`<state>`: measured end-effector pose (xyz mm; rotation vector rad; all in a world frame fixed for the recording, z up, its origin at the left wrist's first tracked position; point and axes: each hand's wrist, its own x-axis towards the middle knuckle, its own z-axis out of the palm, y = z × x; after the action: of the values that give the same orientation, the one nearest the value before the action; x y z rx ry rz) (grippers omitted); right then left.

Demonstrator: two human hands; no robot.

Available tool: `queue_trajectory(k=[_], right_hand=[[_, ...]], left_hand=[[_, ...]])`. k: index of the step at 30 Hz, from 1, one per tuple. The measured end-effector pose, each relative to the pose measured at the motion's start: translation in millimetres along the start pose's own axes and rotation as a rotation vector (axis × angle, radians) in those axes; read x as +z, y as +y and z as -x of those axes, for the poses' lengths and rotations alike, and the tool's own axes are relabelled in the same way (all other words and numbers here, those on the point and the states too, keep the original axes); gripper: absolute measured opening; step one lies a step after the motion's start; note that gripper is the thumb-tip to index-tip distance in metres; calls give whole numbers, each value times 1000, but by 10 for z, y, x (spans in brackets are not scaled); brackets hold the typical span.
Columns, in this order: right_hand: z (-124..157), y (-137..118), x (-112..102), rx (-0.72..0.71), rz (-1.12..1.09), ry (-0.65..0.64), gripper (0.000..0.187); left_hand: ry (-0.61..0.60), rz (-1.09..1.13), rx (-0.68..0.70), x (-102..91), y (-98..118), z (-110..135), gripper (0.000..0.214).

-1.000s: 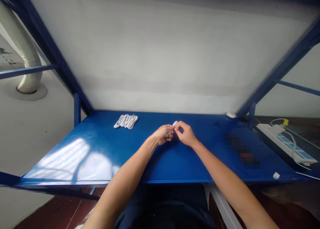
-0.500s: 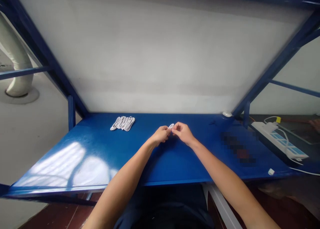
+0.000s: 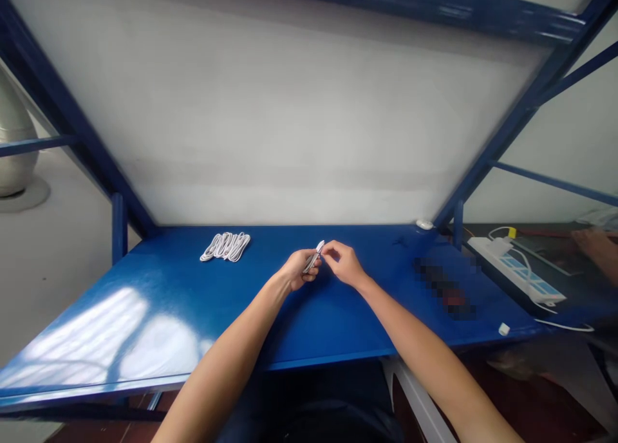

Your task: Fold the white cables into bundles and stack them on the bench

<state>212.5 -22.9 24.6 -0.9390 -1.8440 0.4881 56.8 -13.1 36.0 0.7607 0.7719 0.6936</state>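
Note:
Over the middle of a blue table [image 3: 145, 301] my two hands meet. My left hand [image 3: 298, 269] is closed round a small folded bundle of white cable [image 3: 315, 257] whose end sticks up past the fingers. My right hand [image 3: 342, 263] pinches the top of that same bundle with thumb and fingers. A pile of coiled white cables [image 3: 225, 246] lies on the table at the back left, well apart from both hands.
A white power strip [image 3: 516, 270] with a cord lies on a dark surface to the right, where another person's hand [image 3: 596, 246] shows. A small white piece [image 3: 503, 329] sits near the table's right front corner, a white round object [image 3: 425, 225] at the back. Blue frame posts flank the table.
The camera has swung right, so everything sits further left in view. My hands stay together on the white cable bundle; its end now points up between them. Another person's hand has appeared at right.

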Motion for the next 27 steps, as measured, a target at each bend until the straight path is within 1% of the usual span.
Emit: queue_trajectory(k=[5, 9, 11, 12, 14, 17, 19, 20, 21, 23, 25, 27], right_hand=[[30, 42, 18, -5, 33, -28, 13], [32, 47, -10, -61, 135, -48, 12], [30, 47, -12, -54, 178, -56, 13], [29, 50, -3, -17, 172, -62, 14], [28, 66, 28, 134, 72, -95, 13], [20, 100, 73, 432, -210, -169, 12], [5, 108, 67, 573, -380, -204, 11], [-4, 105, 51, 618, -441, -213, 11], [-14, 99, 26, 651, -485, -225, 10], [-33, 81, -34, 671, -525, -254, 11], [-45, 69, -91, 629, -505, -290, 12], [-44, 66, -131, 538, -407, -317, 13]], left_hand=[[47, -51, 82, 6, 1, 22, 11], [61, -127, 148, -7, -26, 20, 11], [70, -196, 173, -21, -44, 7, 14], [81, -247, 187, -29, -54, -1, 16], [130, -404, 252, -48, -73, -20, 20], [202, -706, 462, -80, -94, -42, 23], [189, -848, 593, -97, -96, -45, 22], [164, -881, 624, -103, -94, -42, 21], [136, -893, 630, -106, -89, -37, 22], [90, -872, 586, -105, -80, -26, 25], [79, -828, 511, -101, -74, -19, 28], [99, -803, 458, -97, -75, -22, 29]])
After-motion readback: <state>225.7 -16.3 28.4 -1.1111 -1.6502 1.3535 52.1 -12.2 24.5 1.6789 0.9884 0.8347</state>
